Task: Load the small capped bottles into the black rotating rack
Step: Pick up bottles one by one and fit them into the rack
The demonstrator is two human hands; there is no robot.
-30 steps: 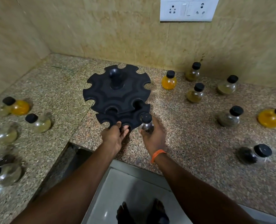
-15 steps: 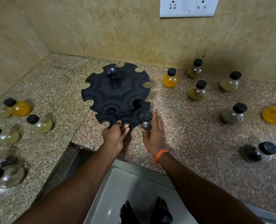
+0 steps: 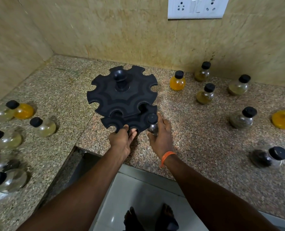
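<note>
Granite counter (image 3: pixel 196 135) in tiled corner, carrying black two-tier rack (image 3: pixel 123 102). Left hand (image 3: pixel 120 144) at rack's near edge, fingers pinching lower tier rim. Right hand (image 3: pixel 161 139) wrapped round small capped bottle (image 3: pixel 152 125), upright at lower tier's near-right notch; seating not discernible. Loose bottles (image 3: pixel 205 95) right and left of rack.

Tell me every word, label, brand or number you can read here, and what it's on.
No text can be read. The capped bottles carry no labels, the black rack shows only moulded curves, the white socket-and-switch plate bears no legible marking, and the orange wristband is plain.
</note>
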